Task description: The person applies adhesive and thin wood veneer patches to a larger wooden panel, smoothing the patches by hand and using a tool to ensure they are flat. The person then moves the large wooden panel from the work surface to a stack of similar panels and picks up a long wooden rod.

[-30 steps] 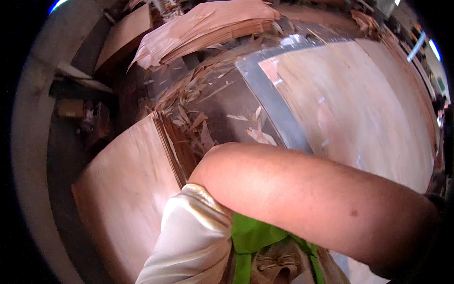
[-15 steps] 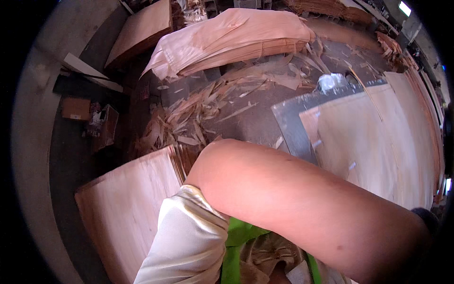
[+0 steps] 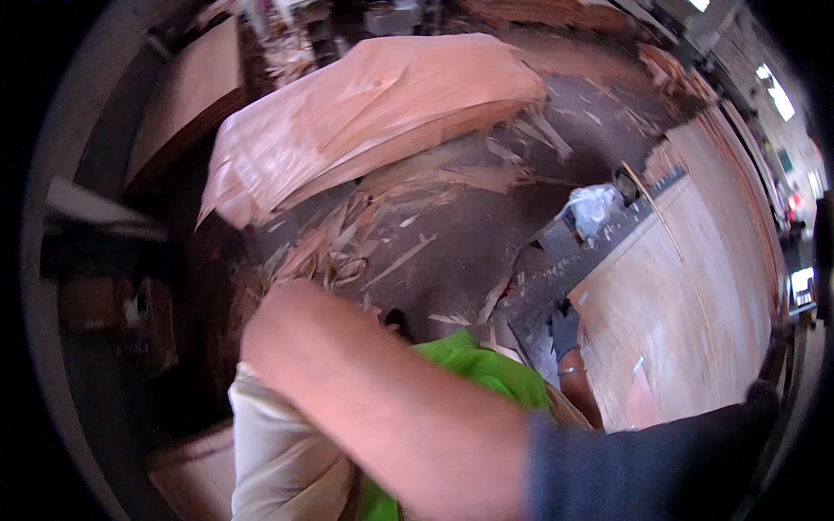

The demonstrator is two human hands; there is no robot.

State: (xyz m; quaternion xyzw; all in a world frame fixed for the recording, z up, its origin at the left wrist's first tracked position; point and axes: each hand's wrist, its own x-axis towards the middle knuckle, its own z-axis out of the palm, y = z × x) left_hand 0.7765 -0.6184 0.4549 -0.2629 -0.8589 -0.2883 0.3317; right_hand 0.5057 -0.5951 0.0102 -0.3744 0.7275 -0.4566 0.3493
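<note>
My left arm is raised and bent close in front of me. Its cream sleeve (image 3: 282, 460) sits below the elbow bend, and the bare forearm crosses to the right. My left hand (image 3: 643, 456), in a dark grey glove, fills the lower right, blurred and very near; its fingers cannot be made out. Lower and farther off, my right hand (image 3: 565, 330) in a grey glove is by the edge of the wood veneer sheets (image 3: 678, 295). A light band circles that wrist. Its fingers look stretched out, with nothing visible in them. A green apron (image 3: 486, 369) shows under my forearm.
A long veneer stack (image 3: 382, 113) with a draped top sheet lies ahead. Veneer scraps (image 3: 347, 234) litter the floor. A clear plastic bag (image 3: 592, 208) and a thin stick (image 3: 669, 226) lie at the right. Another stack (image 3: 195, 82) stands far left.
My left forearm has moved lower and leftward, and its dark glove now shows broadly. My right hand has come into sight. The view has shifted, leaving less of the near-left veneer stack visible.
</note>
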